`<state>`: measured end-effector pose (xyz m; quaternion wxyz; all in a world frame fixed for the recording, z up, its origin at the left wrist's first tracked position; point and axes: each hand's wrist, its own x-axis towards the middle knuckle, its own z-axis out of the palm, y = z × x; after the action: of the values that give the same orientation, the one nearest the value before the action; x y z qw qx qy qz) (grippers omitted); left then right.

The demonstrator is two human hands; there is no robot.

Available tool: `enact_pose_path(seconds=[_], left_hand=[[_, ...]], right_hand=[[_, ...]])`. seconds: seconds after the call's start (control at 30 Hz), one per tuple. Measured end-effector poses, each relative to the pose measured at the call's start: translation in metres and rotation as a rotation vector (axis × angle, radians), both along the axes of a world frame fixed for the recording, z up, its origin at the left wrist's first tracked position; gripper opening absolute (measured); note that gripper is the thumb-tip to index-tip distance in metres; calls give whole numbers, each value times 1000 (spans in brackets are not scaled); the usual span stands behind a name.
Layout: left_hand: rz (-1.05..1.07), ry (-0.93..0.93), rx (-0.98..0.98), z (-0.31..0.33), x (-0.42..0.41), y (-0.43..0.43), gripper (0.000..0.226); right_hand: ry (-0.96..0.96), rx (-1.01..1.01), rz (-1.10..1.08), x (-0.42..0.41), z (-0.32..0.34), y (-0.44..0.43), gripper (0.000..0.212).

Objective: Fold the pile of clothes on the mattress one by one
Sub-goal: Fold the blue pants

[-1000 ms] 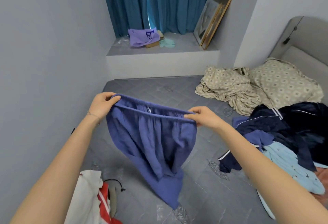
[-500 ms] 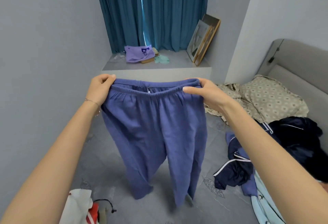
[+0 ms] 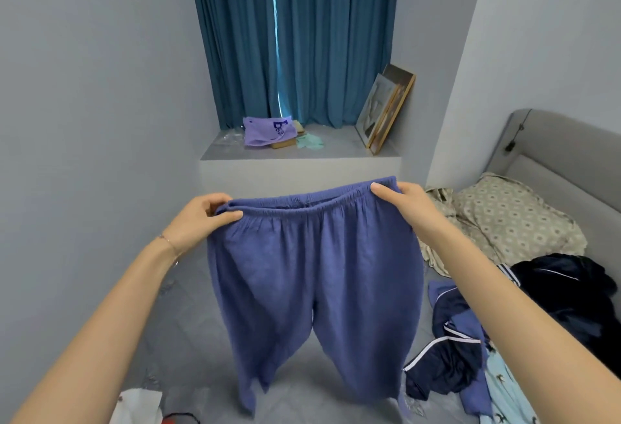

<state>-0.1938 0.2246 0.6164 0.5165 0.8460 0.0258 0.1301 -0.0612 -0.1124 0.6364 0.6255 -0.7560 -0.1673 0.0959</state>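
A pair of blue-purple trousers [image 3: 312,275] hangs in front of me, spread flat, both legs dangling apart above the grey mattress [image 3: 188,329]. My left hand [image 3: 201,218] pinches the left end of the elastic waistband. My right hand [image 3: 400,201] grips the right end, slightly higher. The pile of clothes [image 3: 544,309] lies to my right: dark navy garments with white piping, a blue piece and a light blue one at the bottom right corner.
A patterned beige pillow [image 3: 514,218] and crumpled sheet lie by the grey headboard [image 3: 564,148]. A window ledge [image 3: 295,154] holds a purple cloth, green gloves and leaning picture frames. A white and red garment [image 3: 141,407] lies at the bottom left. Grey walls close in on both sides.
I raised the trousers and pulled the waistband wide; the bunched legs dropped, separated and now hang spread. My view tilted upward toward the curtain.
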Motion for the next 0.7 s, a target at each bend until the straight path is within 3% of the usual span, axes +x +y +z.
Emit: enact_pose_path(seconds=[0.17,0.27,0.43,0.7], left_hand=[[16,-21,-552,0,10,-23,24],[169,16,-840,-12,26,-39,23],[360,95,-845,-36,38,-62,22],[432,-45,-860,-32,41,-112,21]], right_hand=[[289,228,-116,14,0,11,27],[362,202,-136,18,-10,19,23],[426,92,-170,15,-30,31,24],[538,379,-111,-24,-40,71,28]])
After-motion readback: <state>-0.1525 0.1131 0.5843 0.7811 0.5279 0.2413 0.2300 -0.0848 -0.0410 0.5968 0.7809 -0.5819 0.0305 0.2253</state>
